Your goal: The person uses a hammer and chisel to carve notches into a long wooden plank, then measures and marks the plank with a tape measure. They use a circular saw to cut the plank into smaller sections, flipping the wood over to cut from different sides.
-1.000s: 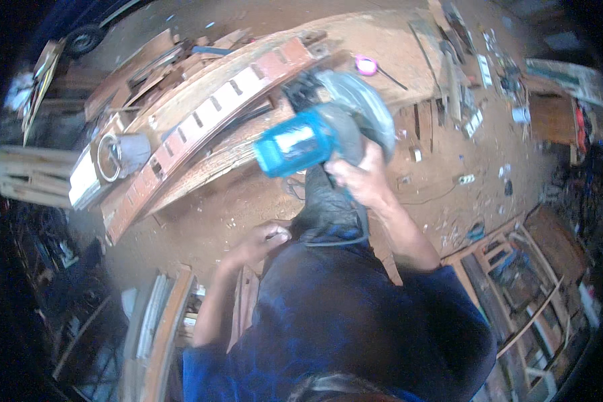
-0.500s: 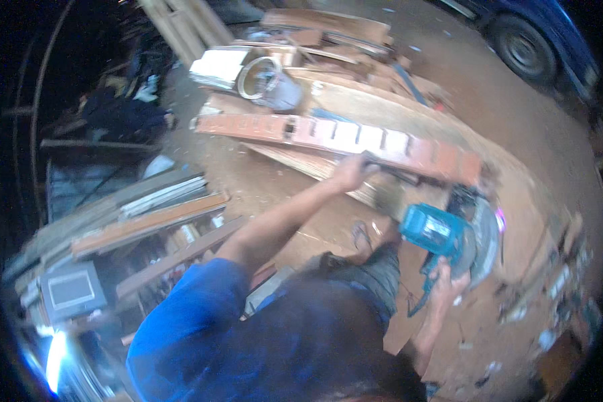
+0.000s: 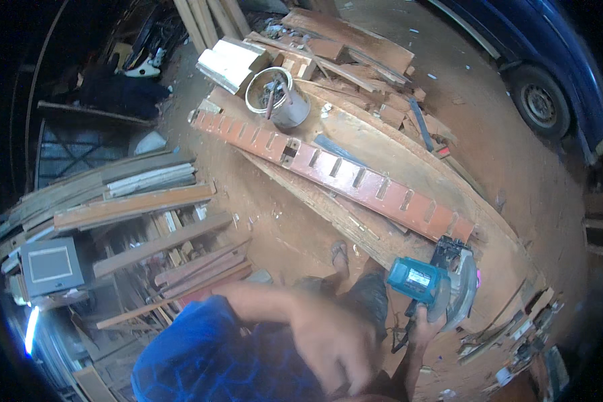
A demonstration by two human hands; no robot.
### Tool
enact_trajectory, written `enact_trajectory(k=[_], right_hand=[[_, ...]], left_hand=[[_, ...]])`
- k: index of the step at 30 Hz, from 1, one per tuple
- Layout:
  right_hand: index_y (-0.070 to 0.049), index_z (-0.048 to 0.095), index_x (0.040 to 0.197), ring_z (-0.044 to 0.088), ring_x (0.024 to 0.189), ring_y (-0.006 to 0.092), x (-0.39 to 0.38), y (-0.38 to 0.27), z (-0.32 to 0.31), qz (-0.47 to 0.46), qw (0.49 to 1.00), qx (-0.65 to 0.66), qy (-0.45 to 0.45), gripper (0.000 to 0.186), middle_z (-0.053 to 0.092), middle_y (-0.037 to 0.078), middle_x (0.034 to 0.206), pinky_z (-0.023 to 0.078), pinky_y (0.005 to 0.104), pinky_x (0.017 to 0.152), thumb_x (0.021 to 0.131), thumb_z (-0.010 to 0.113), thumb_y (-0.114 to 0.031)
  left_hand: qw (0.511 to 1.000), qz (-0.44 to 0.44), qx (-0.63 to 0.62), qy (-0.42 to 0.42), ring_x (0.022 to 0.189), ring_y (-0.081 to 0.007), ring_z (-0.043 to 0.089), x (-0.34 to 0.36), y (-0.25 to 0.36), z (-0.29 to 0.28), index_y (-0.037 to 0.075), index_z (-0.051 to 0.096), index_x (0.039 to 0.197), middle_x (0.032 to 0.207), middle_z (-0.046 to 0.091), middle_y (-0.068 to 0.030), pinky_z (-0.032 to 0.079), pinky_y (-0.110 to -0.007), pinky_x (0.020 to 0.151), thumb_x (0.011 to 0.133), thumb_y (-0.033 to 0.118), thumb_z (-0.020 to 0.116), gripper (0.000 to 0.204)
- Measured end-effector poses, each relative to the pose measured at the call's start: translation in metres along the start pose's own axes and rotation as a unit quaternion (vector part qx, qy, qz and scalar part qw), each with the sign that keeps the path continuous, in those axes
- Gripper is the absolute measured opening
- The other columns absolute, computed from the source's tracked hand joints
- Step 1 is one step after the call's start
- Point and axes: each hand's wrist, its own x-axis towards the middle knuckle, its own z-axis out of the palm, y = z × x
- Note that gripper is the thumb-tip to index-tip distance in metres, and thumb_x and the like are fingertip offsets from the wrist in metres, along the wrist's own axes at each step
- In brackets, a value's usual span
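Note:
My right hand point(image 3: 427, 327) is wrapped round the rear handle of a teal circular saw point(image 3: 419, 280). The saw's dark base meets the right end of a long reddish-brown board point(image 3: 363, 179), which has a row of slots across its face. A square hole goes through that board left of its middle. My left hand point(image 3: 338, 345) is raised close in front of my blue shirt, away from the board. It is smeared by motion, and its fingers cannot be made out clearly.
Beneath the board lies a wide wooden slab point(image 3: 409, 151), with a white bucket point(image 3: 289, 109) of small items on it. Scrap wood point(image 3: 355, 50) is heaped behind. More planks point(image 3: 137, 201) and a grey box point(image 3: 52, 266) lie at left. A blue vehicle point(image 3: 549, 67) stands far right.
My left hand has left the board and come back toward my body. The saw, still in my right hand, sits lower and farther left in view. The camera view has shifted.

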Motion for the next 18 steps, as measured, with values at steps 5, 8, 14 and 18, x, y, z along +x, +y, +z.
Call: enact_trajectory(k=[5, 8, 14, 18], right_hand=[[0.005, 0.058, 0.124, 0.052, 0.058, 0.0084, -0.011, -0.039, 0.015, 0.066, 0.996, 0.039, 0.033, 0.039, 0.059, 0.003, 0.081, 0.043, 0.0247, 0.052, 0.085, 0.059, 0.001], [0.005, 0.058, 0.125, 0.051, 0.058, 0.008, -0.006, -0.023, 0.025, 0.035, 0.999, 0.024, 0.012, 0.04, 0.059, 0.003, 0.083, 0.042, 0.0246, 0.051, 0.085, 0.057, 0.003], [0.004, 0.06, 0.126, 0.056, 0.068, 0.0101, -0.014, -0.029, 0.043, 0.043, 0.997, 0.057, 0.035, 0.041, 0.062, 0.004, 0.092, 0.046, 0.0255, 0.059, 0.086, 0.063, 0.0], [0.005, 0.062, 0.122, 0.066, 0.09, 0.0179, -0.016, -0.002, 0.043, 0.026, 0.996, -0.003, 0.08, 0.038, 0.069, 0.008, 0.101, 0.052, 0.0326, 0.083, 0.089, 0.073, -0.01]], left_hand=[[0.712, -0.201, 0.243, 0.627, 0.085, -0.0181, 0.053, -0.164, -0.044, -0.051, 0.009, 0.06, 0.09, 0.086, 0.056, -0.0035, 0.044, -0.036, 0.076, 0.101, 0.039, 0.059, 0.032], [0.727, -0.309, 0.12, 0.602, 0.095, -0.0179, 0.063, -0.188, -0.026, -0.036, 0.004, 0.064, 0.112, 0.099, 0.066, -0.0048, 0.051, -0.032, 0.084, 0.105, 0.028, 0.056, 0.026], [0.703, -0.41, 0.261, 0.52, 0.103, -0.0264, 0.07, -0.175, -0.086, -0.063, -0.001, 0.065, 0.126, 0.107, 0.072, -0.0158, 0.053, -0.037, 0.093, 0.102, 0.029, 0.063, 0.038], [0.642, -0.381, 0.518, 0.418, 0.114, -0.0404, 0.062, -0.162, -0.159, -0.13, -0.002, 0.056, 0.138, 0.123, 0.064, -0.0243, 0.048, -0.045, 0.102, 0.094, 0.038, 0.07, 0.06]])
